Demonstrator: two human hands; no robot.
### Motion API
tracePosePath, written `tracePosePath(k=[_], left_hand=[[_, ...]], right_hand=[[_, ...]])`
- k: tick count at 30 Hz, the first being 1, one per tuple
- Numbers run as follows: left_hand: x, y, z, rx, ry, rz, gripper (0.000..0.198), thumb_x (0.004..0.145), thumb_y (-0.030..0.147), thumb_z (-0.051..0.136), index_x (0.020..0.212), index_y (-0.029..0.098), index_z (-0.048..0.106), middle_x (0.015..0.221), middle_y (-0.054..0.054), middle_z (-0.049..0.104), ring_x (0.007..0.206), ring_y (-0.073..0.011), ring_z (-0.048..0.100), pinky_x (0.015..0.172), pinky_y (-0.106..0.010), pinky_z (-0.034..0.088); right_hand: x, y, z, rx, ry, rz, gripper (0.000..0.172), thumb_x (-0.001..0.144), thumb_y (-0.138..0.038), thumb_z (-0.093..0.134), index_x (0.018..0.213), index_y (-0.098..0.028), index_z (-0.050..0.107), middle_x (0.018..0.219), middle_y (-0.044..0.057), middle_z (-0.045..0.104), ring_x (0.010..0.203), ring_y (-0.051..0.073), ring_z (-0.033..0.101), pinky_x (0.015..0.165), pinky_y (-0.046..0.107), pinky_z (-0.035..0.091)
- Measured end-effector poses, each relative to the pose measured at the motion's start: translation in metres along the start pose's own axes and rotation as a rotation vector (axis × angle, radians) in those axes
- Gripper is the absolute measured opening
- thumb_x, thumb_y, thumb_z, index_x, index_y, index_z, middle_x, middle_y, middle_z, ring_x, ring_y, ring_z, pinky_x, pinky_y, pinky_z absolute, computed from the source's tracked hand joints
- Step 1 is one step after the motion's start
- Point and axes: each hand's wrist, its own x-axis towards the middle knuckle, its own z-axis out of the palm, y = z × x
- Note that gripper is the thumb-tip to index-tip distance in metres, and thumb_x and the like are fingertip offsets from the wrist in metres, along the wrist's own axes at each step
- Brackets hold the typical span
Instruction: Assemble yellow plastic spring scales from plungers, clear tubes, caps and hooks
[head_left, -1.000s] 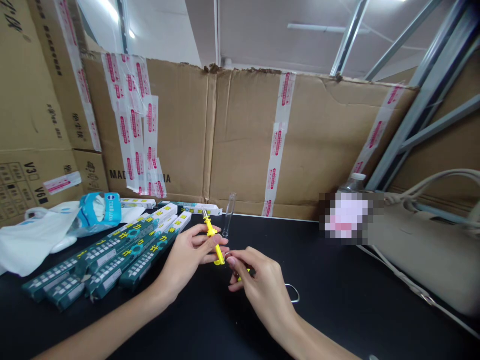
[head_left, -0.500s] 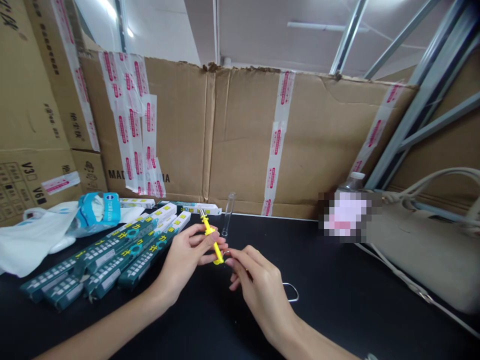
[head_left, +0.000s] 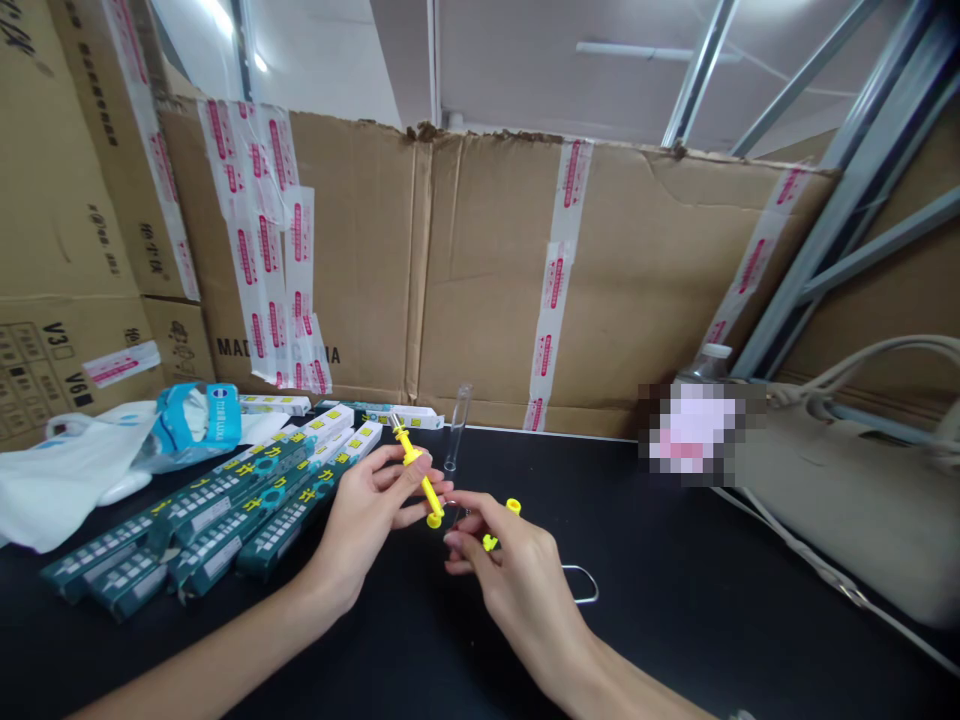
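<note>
My left hand (head_left: 371, 515) pinches a slim yellow plastic rod (head_left: 424, 484) with a silvery tip at its upper end, held tilted above the black table. At the rod's lower end, my right hand (head_left: 521, 565) is closed on a thin curved metal hook (head_left: 451, 507); I cannot tell whether hook and rod are joined. Small yellow plastic parts (head_left: 513, 506) show just past my right fingers, partly hidden. Behind my hands a clear tube (head_left: 459, 430) stands near the cardboard. A bent metal wire loop (head_left: 589, 584) lies right of my right hand, partly covered by it.
Several long green-and-white boxes (head_left: 292, 525) are piled on the left, beside a blue tissue pack (head_left: 196, 425) and white plastic (head_left: 67, 480). Cardboard (head_left: 360, 270) walls the back. At right are a bottle (head_left: 705, 362), partly blurred, and a beige bag (head_left: 847, 500) with its strap on the table.
The yellow rod has tipped slightly, its top shifting left. My right fingers have changed position, and yellow parts hidden before now show beyond them.
</note>
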Motion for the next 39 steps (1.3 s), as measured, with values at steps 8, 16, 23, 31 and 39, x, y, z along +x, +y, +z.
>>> tracePosePath(k=[8,16,23,31,39], left_hand=[[0.001,0.0,-0.002,0.264,-0.046,0.13,0.035,0.079,0.047,0.071,0.091,0.016,0.059,0.071,0.0,0.069,0.064,-0.0164,0.07,0.059,-0.028,0.063],[0.004,-0.005,-0.008,0.595,-0.061,0.226,0.031,0.09,0.052,0.051,0.089,0.021,0.051,0.045,0.007,0.056,0.035,-0.0121,0.052,0.033,-0.017,0.041],[-0.002,-0.006,-0.004,0.709,-0.035,0.263,0.025,0.091,0.048,0.049,0.088,0.024,0.051,0.044,0.008,0.051,0.035,-0.0128,0.052,0.036,-0.017,0.035],[-0.007,-0.011,0.0,0.736,-0.154,0.144,0.027,0.091,0.049,0.046,0.087,0.024,0.053,0.051,0.008,0.053,0.035,-0.0103,0.048,0.034,-0.016,0.034],[-0.005,-0.015,0.0,0.631,-0.171,0.042,0.036,0.088,0.059,0.046,0.085,0.023,0.052,0.047,0.009,0.048,0.036,-0.0116,0.05,0.032,-0.016,0.038]], right_hand=[[-0.002,-0.001,-0.004,-0.086,-0.082,0.017,0.033,0.088,-0.012,0.049,0.118,-0.023,0.042,0.085,-0.002,0.065,0.06,0.011,0.066,0.057,0.022,0.06],[0.0,-0.003,-0.014,-0.324,-0.14,-0.264,0.046,0.093,-0.007,0.039,0.135,-0.024,0.038,0.095,0.004,0.067,0.082,0.015,0.067,0.076,0.028,0.058],[0.0,0.004,-0.012,-0.446,-0.076,-0.324,0.042,0.091,-0.011,0.051,0.13,-0.024,0.052,0.096,0.003,0.07,0.08,0.016,0.068,0.08,0.031,0.058],[-0.006,-0.002,-0.012,-0.528,-0.058,-0.451,0.031,0.094,-0.014,0.053,0.124,-0.023,0.051,0.101,0.005,0.067,0.084,0.018,0.066,0.077,0.032,0.057],[-0.008,-0.006,-0.013,-0.645,-0.083,-0.535,0.019,0.098,-0.015,0.044,0.113,-0.019,0.054,0.089,0.005,0.065,0.078,0.018,0.064,0.073,0.031,0.056]])
